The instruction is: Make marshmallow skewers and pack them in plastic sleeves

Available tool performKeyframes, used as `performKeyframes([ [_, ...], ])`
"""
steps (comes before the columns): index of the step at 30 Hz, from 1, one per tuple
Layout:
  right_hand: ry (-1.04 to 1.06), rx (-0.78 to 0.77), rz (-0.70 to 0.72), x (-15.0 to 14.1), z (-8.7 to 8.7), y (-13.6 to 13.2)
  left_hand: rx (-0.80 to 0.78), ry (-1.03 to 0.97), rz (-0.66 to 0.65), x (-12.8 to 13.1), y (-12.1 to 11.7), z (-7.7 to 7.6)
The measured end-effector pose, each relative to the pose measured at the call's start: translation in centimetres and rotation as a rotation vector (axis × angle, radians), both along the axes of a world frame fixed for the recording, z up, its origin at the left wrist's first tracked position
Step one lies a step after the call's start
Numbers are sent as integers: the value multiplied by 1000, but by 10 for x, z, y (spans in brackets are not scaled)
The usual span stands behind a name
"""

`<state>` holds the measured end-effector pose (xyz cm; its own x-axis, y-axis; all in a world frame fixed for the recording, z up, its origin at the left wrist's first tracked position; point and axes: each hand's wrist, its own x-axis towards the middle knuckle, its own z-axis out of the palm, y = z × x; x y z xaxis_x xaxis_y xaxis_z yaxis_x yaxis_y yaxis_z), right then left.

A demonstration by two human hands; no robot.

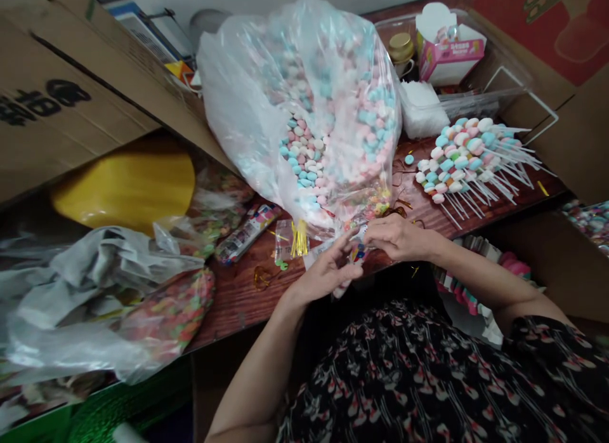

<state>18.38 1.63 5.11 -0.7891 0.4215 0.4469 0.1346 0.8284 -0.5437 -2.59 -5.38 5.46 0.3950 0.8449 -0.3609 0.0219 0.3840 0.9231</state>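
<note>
At the front edge of the table, my left hand (326,271) holds a small colourful printed packet (358,252) between thumb and fingers. My right hand (397,237) is closed in a pinch at the packet's upper right side; what lies between its fingertips is hidden. Just beyond both hands stands a large clear plastic bag (247,106) full of pink, blue and white candies (304,154). Its opening faces me. A smaller bag of colourful gummy pieces (375,205) lies against its front. Left of my left hand are gold twist ties (299,238) in a small clear sleeve.
Candy skewers on white sticks (469,157) are piled at the right. Behind them a clear plastic bin (499,56) holds a pink box (450,52) and a gold-lidded jar (401,48). Bagged gummies (166,310), a yellow rounded object (128,183) and a cardboard box (71,94) crowd the left.
</note>
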Motion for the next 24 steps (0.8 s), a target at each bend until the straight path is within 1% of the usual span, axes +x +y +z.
performKeyframes([
  [2,44,-53,-2,2,2,6,-84,-30,-100,-9,-3,-5],
  [3,52,-66,2,2,2,7,-118,-12,-123,-10,-4,-8],
  [4,53,-73,5,0,2,7,-146,9,-108,-10,-6,-12],
  [6,63,-88,7,-7,-1,6,-178,39,-1,-5,-10,-21],
  [8,110,-144,-13,-16,-8,2,-170,41,149,2,-13,-28],
  [9,160,-214,-51,-20,-12,0,-155,31,217,4,-14,-31],
  [10,229,-316,-106,-23,-17,-3,-140,19,273,6,-14,-34],
  [12,367,-573,-233,-28,-26,-12,-128,-8,359,7,-15,-38],
  [14,411,-775,-308,-31,-36,-23,-146,-37,373,6,-16,-40],
  [15,390,-824,-314,-32,-40,-29,-163,-41,343,5,-17,-41],
  [17,376,-828,-324,-34,-47,-40,-201,-17,231,2,-19,-41],
  [20,387,-700,-345,-35,-52,-48,-245,17,30,-6,-20,-40],
  [22,372,-634,-356,-36,-53,-50,-277,-9,-91,-10,-17,-38],
  [24,355,-591,-383,-36,-53,-52,-310,-40,-165,-12,-14,-35],
])
